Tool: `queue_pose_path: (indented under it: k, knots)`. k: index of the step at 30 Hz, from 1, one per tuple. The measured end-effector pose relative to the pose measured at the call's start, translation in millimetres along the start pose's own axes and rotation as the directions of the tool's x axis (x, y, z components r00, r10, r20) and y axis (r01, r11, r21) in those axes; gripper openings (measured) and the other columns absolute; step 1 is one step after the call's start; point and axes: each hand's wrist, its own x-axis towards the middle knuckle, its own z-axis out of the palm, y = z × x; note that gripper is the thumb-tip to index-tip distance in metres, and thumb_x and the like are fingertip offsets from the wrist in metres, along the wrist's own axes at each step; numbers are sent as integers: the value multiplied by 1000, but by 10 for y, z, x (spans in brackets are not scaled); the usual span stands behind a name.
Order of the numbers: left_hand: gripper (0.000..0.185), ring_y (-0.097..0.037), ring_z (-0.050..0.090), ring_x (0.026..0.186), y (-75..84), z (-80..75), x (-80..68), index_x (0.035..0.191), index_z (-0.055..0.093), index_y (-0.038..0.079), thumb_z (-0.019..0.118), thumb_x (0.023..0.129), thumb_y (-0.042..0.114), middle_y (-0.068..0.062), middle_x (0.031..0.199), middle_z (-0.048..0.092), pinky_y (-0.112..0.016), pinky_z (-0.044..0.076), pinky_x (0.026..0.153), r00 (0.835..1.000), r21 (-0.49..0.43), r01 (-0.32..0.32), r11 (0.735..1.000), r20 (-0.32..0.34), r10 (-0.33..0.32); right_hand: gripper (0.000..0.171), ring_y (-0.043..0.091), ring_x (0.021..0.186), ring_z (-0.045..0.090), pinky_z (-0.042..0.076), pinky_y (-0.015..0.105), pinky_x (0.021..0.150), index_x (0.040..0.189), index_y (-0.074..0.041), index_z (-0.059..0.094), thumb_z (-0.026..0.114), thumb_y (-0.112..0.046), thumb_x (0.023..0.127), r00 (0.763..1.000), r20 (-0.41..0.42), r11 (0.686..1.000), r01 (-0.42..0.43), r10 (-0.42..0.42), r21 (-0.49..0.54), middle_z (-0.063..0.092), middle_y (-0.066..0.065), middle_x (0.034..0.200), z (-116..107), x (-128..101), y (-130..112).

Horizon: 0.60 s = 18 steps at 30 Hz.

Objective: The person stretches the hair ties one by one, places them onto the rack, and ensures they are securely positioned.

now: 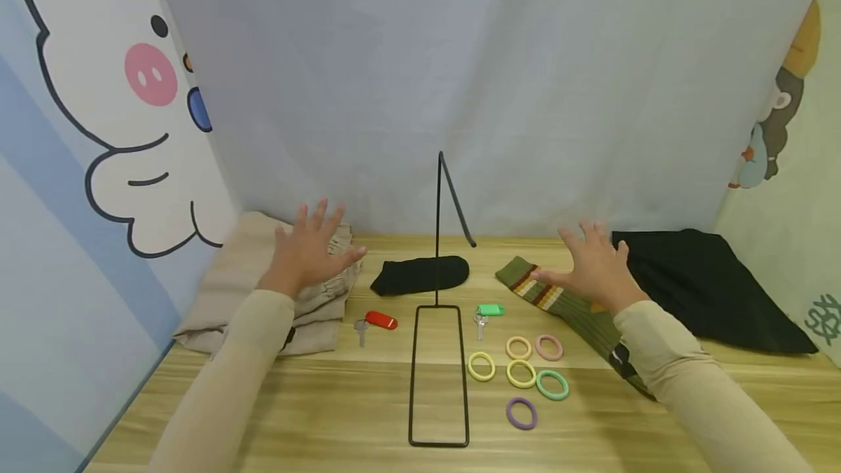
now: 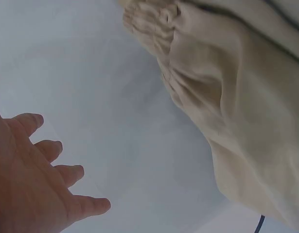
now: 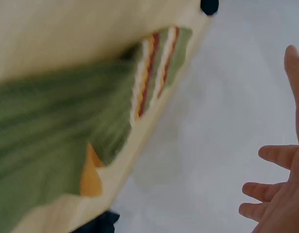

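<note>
My left hand hovers with spread straight fingers over a folded beige garment at the table's left; the left wrist view shows the fingers apart from the beige garment. My right hand is held flat, fingers straight, above a green sock with striped cuff; the right wrist view shows that sock blurred below the hand. Neither hand holds anything.
A black wire stand rises at the table's middle. Around it lie a black sock, a red-tagged key, a green-tagged key and several coloured hair ties. A black cloth lies at the right.
</note>
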Motion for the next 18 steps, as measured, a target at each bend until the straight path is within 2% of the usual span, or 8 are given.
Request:
queue_pose_path:
  k: [3,4,6,8,9,11,14,18]
  knots:
    - [93,-44,1,141,64,83,-96,150,8,23,33,80,78,-11,157,3,-75,9,98,999,5,-39,999,1,39,87,44,118,42,26,70,90,139,-8,41,67,-59,74,995,-4,995,98,-98,-23,43,26,130,113,-123,-65]
    - [92,-43,0,141,99,114,-139,150,8,24,34,80,78,-10,157,2,-75,10,98,998,3,-56,998,9,56,82,40,109,49,32,66,87,137,-8,44,69,-54,74,990,11,990,140,-140,-20,49,25,123,151,-167,-84]
    - [91,-41,0,142,174,181,-227,150,10,26,37,80,77,-9,157,1,-74,9,99,995,-6,-93,996,18,93,73,28,81,56,44,50,73,133,-8,49,73,-44,75,974,89,977,205,-209,50,59,16,97,214,-238,-121]
    - [90,-40,1,142,257,255,-316,150,11,29,39,79,77,-8,157,1,-74,11,99,991,10,-132,991,34,132,64,17,60,49,42,35,57,131,-7,52,75,-32,76,945,190,958,239,-267,157,57,6,73,267,-290,-151]
    - [89,-40,1,142,302,294,-359,149,12,31,40,78,77,-7,157,2,-74,11,99,988,14,-149,989,44,148,61,13,55,44,38,30,52,129,-7,54,75,-28,77,928,245,949,230,-281,214,53,2,66,290,-308,-164]
    - [88,-41,4,142,395,382,-433,148,17,33,42,76,78,-6,157,5,-74,13,99,979,32,-193,981,67,190,54,8,48,32,31,24,48,128,-6,55,73,-18,79,892,336,931,197,-301,309,41,-4,53,337,-332,-183]
    - [86,-41,5,141,543,502,-526,146,24,36,47,75,77,-5,157,9,-74,13,99,960,19,-253,967,130,249,48,6,47,26,30,21,49,125,-6,58,70,-11,79,859,396,916,182,-325,358,32,-8,50,404,-359,-199]
    - [83,-41,4,142,677,621,-608,144,30,37,47,74,78,-6,157,11,-73,11,100,923,16,-325,946,221,314,47,5,46,26,30,20,49,122,-6,60,68,-5,77,834,411,896,199,-368,398,29,-9,50,472,-371,-225]
